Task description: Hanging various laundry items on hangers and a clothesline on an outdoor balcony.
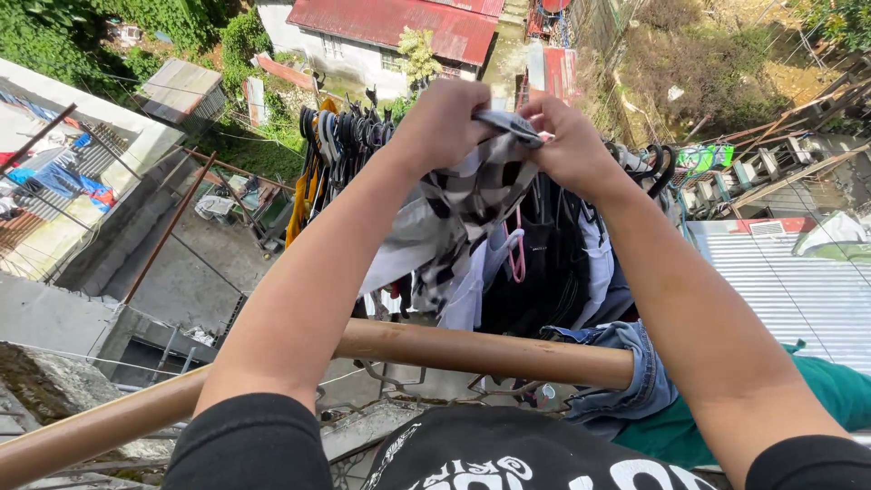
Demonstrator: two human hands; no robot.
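Checked black-and-white cloth hangs bunched from both hands' grip.

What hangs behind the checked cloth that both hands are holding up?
Behind the checked cloth, pinched by the left hand and right hand, hang dark garments, a pink hanger and white fabric. The cloth hides what they hang from.

Brown rail (jeans draped over)
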